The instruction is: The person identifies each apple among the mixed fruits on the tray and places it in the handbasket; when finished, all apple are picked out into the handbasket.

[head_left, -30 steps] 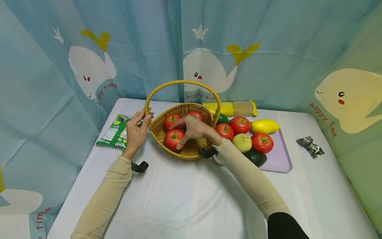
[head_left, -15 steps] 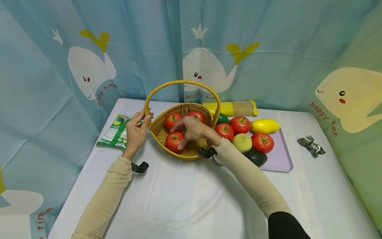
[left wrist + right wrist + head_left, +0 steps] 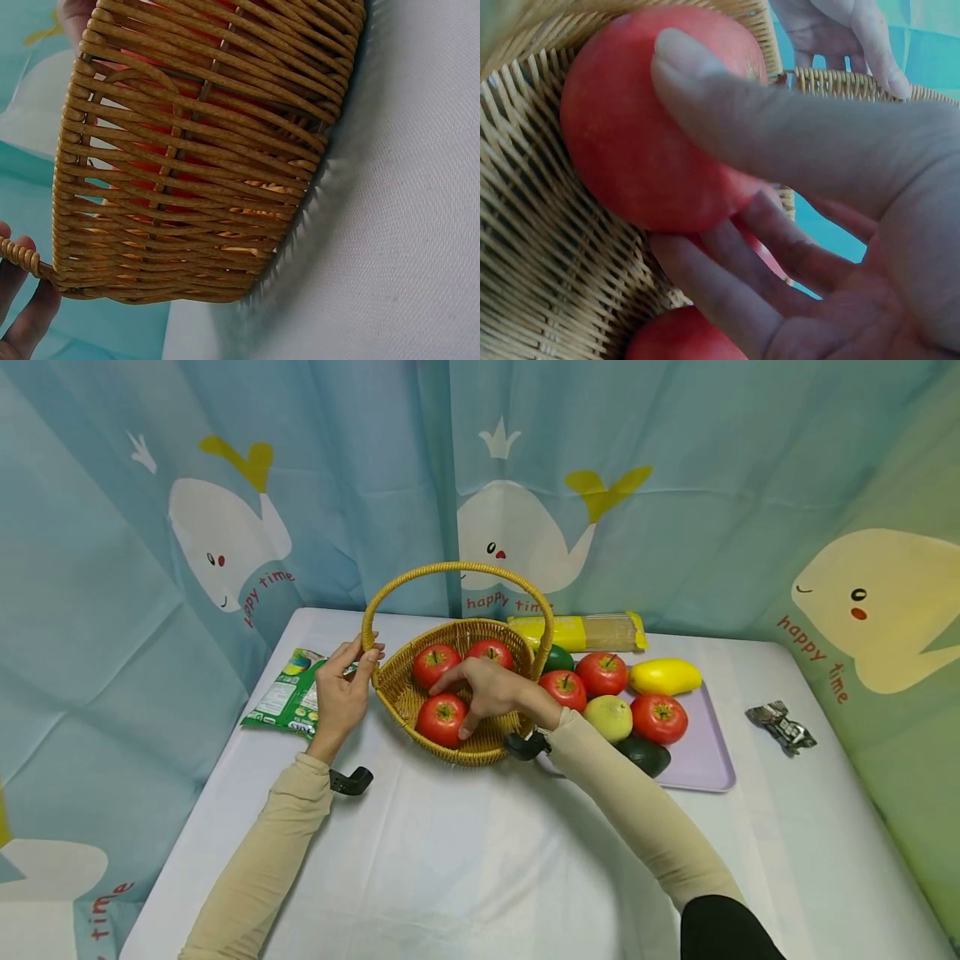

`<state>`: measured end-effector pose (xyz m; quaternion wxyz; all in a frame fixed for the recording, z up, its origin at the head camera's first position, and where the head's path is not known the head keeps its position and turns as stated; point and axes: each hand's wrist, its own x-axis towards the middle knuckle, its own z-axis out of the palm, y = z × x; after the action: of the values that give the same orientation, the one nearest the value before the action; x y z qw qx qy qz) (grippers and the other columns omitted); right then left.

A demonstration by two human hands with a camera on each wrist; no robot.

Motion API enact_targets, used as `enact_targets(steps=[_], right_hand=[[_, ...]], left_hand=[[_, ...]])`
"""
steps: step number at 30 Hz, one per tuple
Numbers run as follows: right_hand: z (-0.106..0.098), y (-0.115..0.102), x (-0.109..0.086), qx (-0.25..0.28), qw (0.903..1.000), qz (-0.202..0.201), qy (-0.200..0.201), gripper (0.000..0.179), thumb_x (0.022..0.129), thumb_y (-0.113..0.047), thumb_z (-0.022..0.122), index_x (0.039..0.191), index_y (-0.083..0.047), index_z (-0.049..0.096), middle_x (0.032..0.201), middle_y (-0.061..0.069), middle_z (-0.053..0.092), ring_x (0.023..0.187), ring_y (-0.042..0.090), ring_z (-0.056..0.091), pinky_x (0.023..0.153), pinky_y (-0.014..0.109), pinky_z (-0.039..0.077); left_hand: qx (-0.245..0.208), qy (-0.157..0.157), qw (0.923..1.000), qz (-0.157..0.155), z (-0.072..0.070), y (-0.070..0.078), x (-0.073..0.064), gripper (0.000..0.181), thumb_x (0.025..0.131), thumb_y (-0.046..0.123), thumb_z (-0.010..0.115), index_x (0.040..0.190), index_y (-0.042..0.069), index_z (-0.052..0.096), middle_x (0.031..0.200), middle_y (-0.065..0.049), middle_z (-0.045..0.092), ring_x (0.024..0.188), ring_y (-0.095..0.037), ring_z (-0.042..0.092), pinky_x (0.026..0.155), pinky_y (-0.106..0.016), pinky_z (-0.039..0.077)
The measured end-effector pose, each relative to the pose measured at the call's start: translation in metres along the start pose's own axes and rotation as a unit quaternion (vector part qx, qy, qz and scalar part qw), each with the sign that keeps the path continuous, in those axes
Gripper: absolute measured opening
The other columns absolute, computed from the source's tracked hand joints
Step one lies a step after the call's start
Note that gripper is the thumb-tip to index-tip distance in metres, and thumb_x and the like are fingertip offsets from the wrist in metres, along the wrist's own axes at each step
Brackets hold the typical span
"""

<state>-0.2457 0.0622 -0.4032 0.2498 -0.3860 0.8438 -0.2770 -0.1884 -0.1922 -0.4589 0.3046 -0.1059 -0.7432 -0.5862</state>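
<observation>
A golden wicker basket (image 3: 483, 757) with a tall arched handle (image 3: 457, 567) stands on the table, holding three red apples. My left hand (image 3: 343, 693) grips the foot of the handle at the basket's left end; its fingers also show at the lower left edge of the left wrist view. Inside the basket, my right hand (image 3: 491, 689) holds the front apple (image 3: 441, 722), thumb on one side and fingers on the other, as the right wrist view shows. Behind lie the left apple (image 3: 435, 665) and another apple (image 3: 491, 652), partly covered by the right hand.
Right of the basket, a lilac tray (image 3: 708, 752) carries several red apples, a yellow mango-shaped fruit (image 3: 665, 677), a pale green fruit (image 3: 608, 718) and an avocado (image 3: 643, 756). A noodle pack (image 3: 600, 632) lies behind. A green snack bag (image 3: 288, 697) sits left, a dark wrapper (image 3: 780, 727) far right.
My right hand and the front apple have shifted slightly toward the front right within the basket. The left hand keeps its hold on the handle.
</observation>
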Motion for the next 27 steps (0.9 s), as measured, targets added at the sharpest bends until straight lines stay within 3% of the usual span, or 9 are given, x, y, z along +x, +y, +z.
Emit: enact_targets(steps=[10, 16, 22, 27], right_hand=[[0.002, -0.002, 0.006, -0.036, 0.9988, -0.013, 0.031, 0.068, 0.065, -0.015, 0.104, 0.128, -0.013, 0.078, 0.13, 0.0, 0.076, 0.125, 0.021, 0.06, 0.107, 0.039, 0.053], [0.003, -0.005, 0.007, -0.049, 0.998, -0.016, 0.035, 0.071, 0.066, -0.022, 0.104, 0.131, -0.009, 0.076, 0.129, 0.005, 0.077, 0.121, 0.019, 0.067, 0.106, 0.036, 0.054], [-0.001, -0.006, 0.001, -0.044, 0.9982, -0.027, 0.03, 0.069, 0.071, -0.024, 0.102, 0.132, -0.009, 0.075, 0.133, 0.005, 0.075, 0.126, 0.024, 0.064, 0.11, 0.042, 0.053], [-0.007, -0.002, -0.013, -0.005, 0.9975, -0.052, 0.047, 0.064, 0.075, -0.023, 0.099, 0.132, -0.007, 0.075, 0.131, 0.006, 0.076, 0.12, 0.032, 0.065, 0.106, 0.049, 0.055]], left_hand=[[-0.002, 0.002, 1.0, 0.0, 0.001, 0.0, -0.001, 0.03, 0.107, 0.008, 0.064, 0.136, 0.005, 0.072, 0.112, -0.02, 0.075, 0.102, -0.007, 0.071, 0.08, -0.014, 0.06], [-0.002, 0.003, 1.0, -0.005, 0.001, 0.001, -0.001, 0.03, 0.106, 0.007, 0.065, 0.135, 0.004, 0.073, 0.112, -0.021, 0.075, 0.102, -0.006, 0.071, 0.08, -0.014, 0.06], [0.009, 0.012, 0.9999, -0.002, 0.004, 0.003, 0.0, 0.03, 0.105, -0.001, 0.063, 0.134, -0.005, 0.071, 0.112, -0.03, 0.073, 0.1, -0.003, 0.069, 0.08, -0.012, 0.058], [-0.001, 0.012, 0.9999, 0.005, 0.006, 0.019, -0.001, 0.03, 0.104, -0.005, 0.061, 0.132, -0.012, 0.068, 0.111, -0.036, 0.07, 0.1, -0.003, 0.069, 0.08, -0.011, 0.058]])
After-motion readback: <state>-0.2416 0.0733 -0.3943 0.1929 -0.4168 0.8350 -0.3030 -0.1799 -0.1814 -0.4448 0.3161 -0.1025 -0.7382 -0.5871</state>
